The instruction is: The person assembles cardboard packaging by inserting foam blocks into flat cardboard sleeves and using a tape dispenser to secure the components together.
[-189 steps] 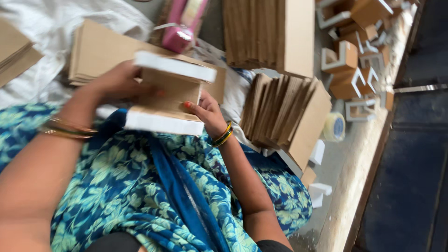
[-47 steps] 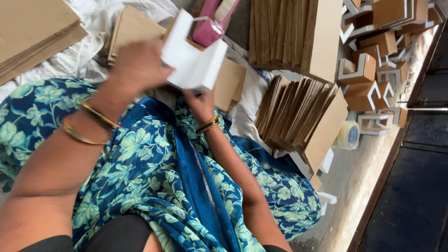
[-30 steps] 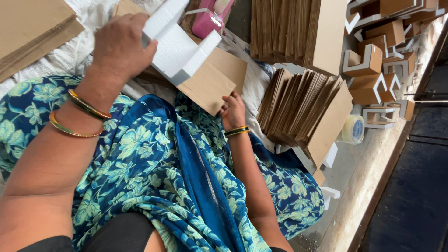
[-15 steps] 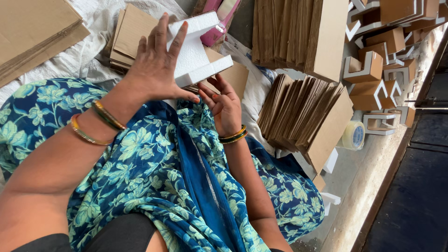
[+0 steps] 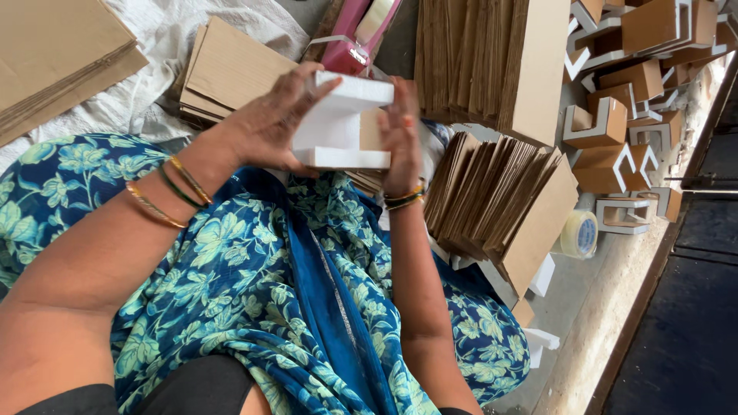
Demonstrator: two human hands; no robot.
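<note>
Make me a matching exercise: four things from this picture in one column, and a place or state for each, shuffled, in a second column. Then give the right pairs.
Things
1. white foam bracket
2. pink tape dispenser
3. roll of clear tape
4. upright cardboard sheets

Places or states
A. lying alone on the floor at the right, by the ledge
B. leaning in a fanned row beside the right forearm
C. held up between the left hand and right hand
D. lying beyond the hands, at the top of the view

Pairs: 1-C, 2-D, 3-A, 4-B
</note>
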